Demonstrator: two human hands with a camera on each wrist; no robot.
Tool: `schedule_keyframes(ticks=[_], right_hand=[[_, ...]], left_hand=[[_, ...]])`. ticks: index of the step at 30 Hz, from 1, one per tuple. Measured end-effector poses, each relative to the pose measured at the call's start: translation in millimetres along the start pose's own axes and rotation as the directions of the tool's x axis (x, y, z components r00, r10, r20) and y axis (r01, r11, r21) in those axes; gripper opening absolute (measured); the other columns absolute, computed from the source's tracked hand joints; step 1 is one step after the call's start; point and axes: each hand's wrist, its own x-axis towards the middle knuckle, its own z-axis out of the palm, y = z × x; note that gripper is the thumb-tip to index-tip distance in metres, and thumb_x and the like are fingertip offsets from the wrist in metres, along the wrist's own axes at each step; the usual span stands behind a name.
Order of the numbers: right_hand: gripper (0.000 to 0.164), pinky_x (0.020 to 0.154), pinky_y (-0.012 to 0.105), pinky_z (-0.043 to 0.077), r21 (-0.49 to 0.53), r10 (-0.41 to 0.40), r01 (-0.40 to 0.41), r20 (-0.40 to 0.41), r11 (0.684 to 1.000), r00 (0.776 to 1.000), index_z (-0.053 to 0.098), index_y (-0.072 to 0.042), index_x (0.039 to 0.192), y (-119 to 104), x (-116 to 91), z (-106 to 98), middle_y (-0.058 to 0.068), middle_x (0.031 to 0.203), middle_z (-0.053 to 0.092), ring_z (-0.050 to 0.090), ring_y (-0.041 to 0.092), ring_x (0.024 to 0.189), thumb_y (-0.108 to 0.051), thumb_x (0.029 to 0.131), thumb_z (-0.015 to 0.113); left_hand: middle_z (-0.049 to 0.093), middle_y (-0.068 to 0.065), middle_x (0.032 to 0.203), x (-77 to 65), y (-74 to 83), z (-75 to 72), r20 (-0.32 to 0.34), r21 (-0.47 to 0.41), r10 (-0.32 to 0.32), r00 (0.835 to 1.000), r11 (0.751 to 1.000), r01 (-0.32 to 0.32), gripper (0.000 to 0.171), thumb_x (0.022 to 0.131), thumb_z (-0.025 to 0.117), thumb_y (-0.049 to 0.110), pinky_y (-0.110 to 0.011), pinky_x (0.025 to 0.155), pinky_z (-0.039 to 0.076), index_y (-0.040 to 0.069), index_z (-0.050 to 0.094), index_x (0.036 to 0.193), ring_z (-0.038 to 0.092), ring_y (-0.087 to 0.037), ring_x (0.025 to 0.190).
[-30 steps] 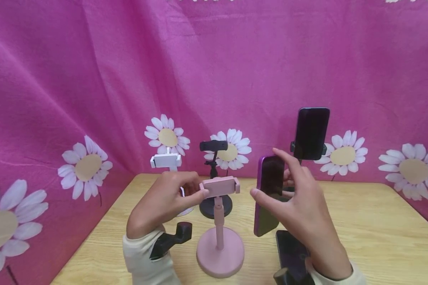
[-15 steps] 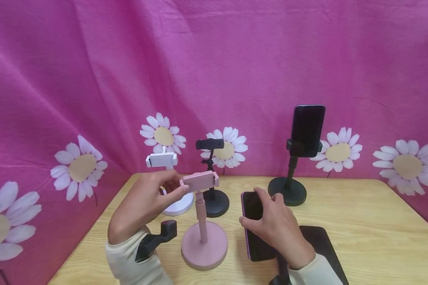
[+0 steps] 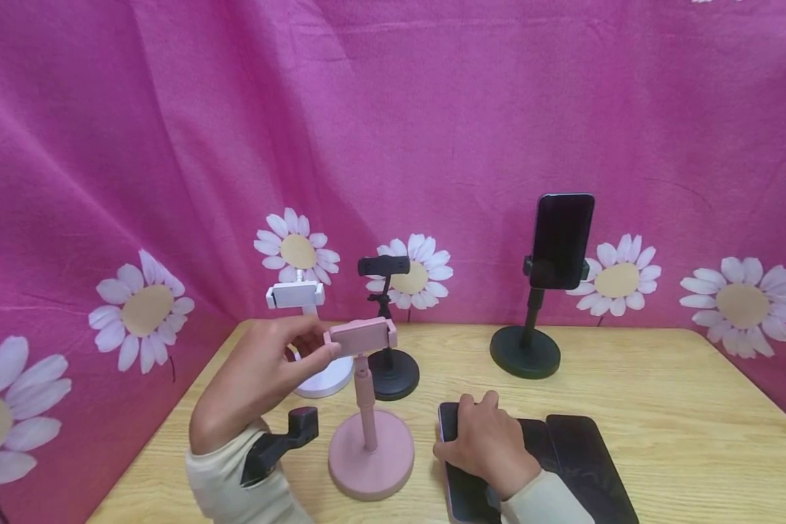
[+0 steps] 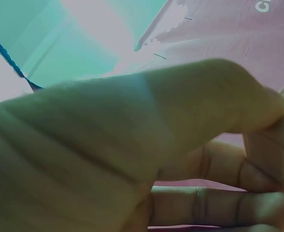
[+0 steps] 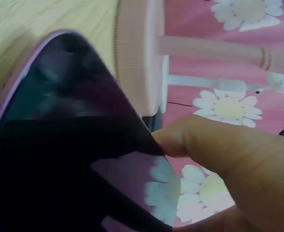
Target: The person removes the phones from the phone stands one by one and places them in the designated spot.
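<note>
My left hand (image 3: 268, 371) pinches the left end of the clamp on a pink phone stand (image 3: 371, 458), which stands upright on its round base. In the left wrist view, the thumb and fingers (image 4: 267, 101) meet at the clamp's edge. On the table at the right, my right hand (image 3: 487, 440) grips a purple-edged smartphone (image 3: 461, 491) that lies screen up, its thumb at the left edge. Much of this phone is hidden by the hand and sleeve. The right wrist view shows the phone's dark glossy screen (image 5: 74, 145) close up.
Next to the held phone lie two more dark phones (image 3: 540, 440), (image 3: 592, 466). Behind the pink stand are a white phone stand (image 3: 327, 378) and a black phone stand (image 3: 396, 375). A black stand (image 3: 525, 353) at the back right holds an upright phone (image 3: 563, 240). A pink daisy curtain (image 3: 465, 145) hangs behind.
The right hand has lowered the purple-edged phone from beside the pink clamp onto the table near the other phones. The left hand has kept its pinch on the clamp.
</note>
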Motion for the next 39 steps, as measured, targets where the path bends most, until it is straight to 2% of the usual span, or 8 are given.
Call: schedule_keyframes(ticks=[6, 15, 22, 27, 33, 39], right_hand=[[0.061, 0.053, 0.042, 0.046, -0.067, -0.008, 0.01, 0.019, 0.998, 1.0, 0.055, 0.002, 0.093, 4.0, 0.0, 8.5, 0.017, 0.081, 0.041, 0.05, 0.028, 0.061, -0.046, 0.065, 0.078], [0.056, 0.056, 0.044, 0.046, -0.105, -0.011, 0.018, 0.063, 0.994, 0.998, 0.059, 0.002, 0.086, 7.3, 2.1, 12.5, 0.017, 0.082, 0.04, 0.049, 0.03, 0.068, -0.048, 0.068, 0.075], [0.057, 0.057, 0.044, 0.045, -0.118, -0.011, 0.022, 0.092, 0.993, 0.996, 0.06, 0.003, 0.09, 10.3, 2.9, 10.4, 0.015, 0.082, 0.04, 0.049, 0.029, 0.066, -0.048, 0.068, 0.075], [0.057, 0.055, 0.043, 0.044, -0.117, -0.007, 0.021, 0.119, 0.993, 0.993, 0.059, 0.002, 0.091, 13.4, 3.3, 9.5, 0.015, 0.081, 0.04, 0.049, 0.028, 0.061, -0.047, 0.069, 0.076], [0.057, 0.054, 0.042, 0.044, -0.11, -0.002, 0.019, 0.147, 0.994, 0.989, 0.06, 0.002, 0.093, 13.8, 4.3, 9.1, 0.015, 0.081, 0.041, 0.049, 0.027, 0.06, -0.048, 0.07, 0.076], [0.06, 0.055, 0.042, 0.044, -0.109, -0.005, 0.022, 0.152, 0.994, 0.988, 0.06, 0.002, 0.096, 13.1, 5.7, 8.3, 0.015, 0.081, 0.041, 0.049, 0.027, 0.061, -0.049, 0.069, 0.077]], left_hand=[[0.063, 0.011, 0.076, -0.7, -0.3, -1.2, -0.004, 0.012, -0.006, 1.0, 1.0, 0.006, 0.009, 0.088, 0.07, 0.028, -0.029, 0.064, 0.051, 0.021, 0.066, 0.084, 0.059, -0.009, 0.071], [0.064, 0.011, 0.078, -2.6, -2.7, -4.0, -0.013, 0.019, 0.007, 1.0, 1.0, -0.007, 0.006, 0.088, 0.07, 0.025, -0.028, 0.066, 0.052, 0.021, 0.067, 0.086, 0.06, -0.007, 0.071], [0.065, 0.011, 0.081, -4.8, -5.9, -5.9, -0.03, 0.038, -0.014, 0.999, 0.999, 0.015, 0.004, 0.089, 0.069, 0.024, -0.028, 0.068, 0.053, 0.021, 0.067, 0.09, 0.06, -0.007, 0.072], [0.068, 0.005, 0.089, -5.7, -8.0, -5.8, -0.037, 0.034, -0.031, 0.999, 0.999, 0.032, 0.009, 0.091, 0.067, 0.02, -0.032, 0.072, 0.053, 0.014, 0.067, 0.098, 0.062, -0.009, 0.079], [0.068, -0.003, 0.092, -6.8, -12.0, -7.0, -0.06, 0.028, -0.103, 0.993, 0.994, 0.105, 0.018, 0.096, 0.059, 0.015, -0.038, 0.077, 0.05, 0.004, 0.062, 0.11, 0.063, -0.016, 0.083], [0.065, -0.008, 0.091, -9.3, -20.3, -11.1, -0.128, 0.015, -0.208, 0.97, 0.977, 0.211, 0.021, 0.098, 0.054, 0.012, -0.036, 0.072, 0.047, 0.003, 0.058, 0.116, 0.059, -0.021, 0.081]])
